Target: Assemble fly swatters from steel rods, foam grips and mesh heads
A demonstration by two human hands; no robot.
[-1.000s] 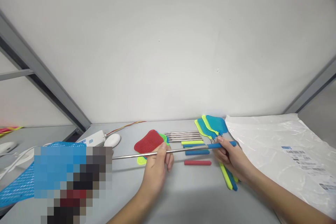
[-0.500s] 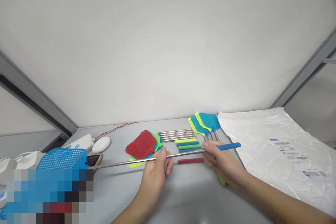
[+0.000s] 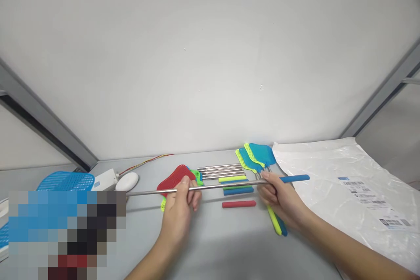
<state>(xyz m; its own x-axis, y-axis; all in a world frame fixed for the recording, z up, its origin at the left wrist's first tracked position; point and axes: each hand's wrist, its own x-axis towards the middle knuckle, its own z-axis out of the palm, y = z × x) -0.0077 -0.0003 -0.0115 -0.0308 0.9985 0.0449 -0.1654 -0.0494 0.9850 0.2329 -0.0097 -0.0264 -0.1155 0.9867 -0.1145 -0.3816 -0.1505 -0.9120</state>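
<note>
I hold a telescopic fly swatter with a steel rod (image 3: 226, 185), stretched across the table from left to right. My left hand (image 3: 180, 201) pinches the rod left of its middle. My right hand (image 3: 278, 194) is closed around the rod where it meets the blue handle (image 3: 297, 178). At the far left is a blue mesh swatter head (image 3: 65, 181), its lower part covered by a pixelated patch. Behind my left hand lie stacked swatter heads with a red one (image 3: 173, 178) on top. Between my hands lie a red handle (image 3: 239, 204) and a blue handle (image 3: 238, 190).
Several steel rods (image 3: 223, 171) lie at the back. Assembled swatters with yellow and blue heads (image 3: 261, 154) lie behind my right hand. A white plastic mailer (image 3: 328, 175) covers the right side. A white oval object (image 3: 127, 181) and a power strip (image 3: 105, 179) are at the left.
My left hand has moved left along the rod and slightly up. My right hand has shifted a little right with the blue handle. The blue swatter head has moved left and up.
</note>
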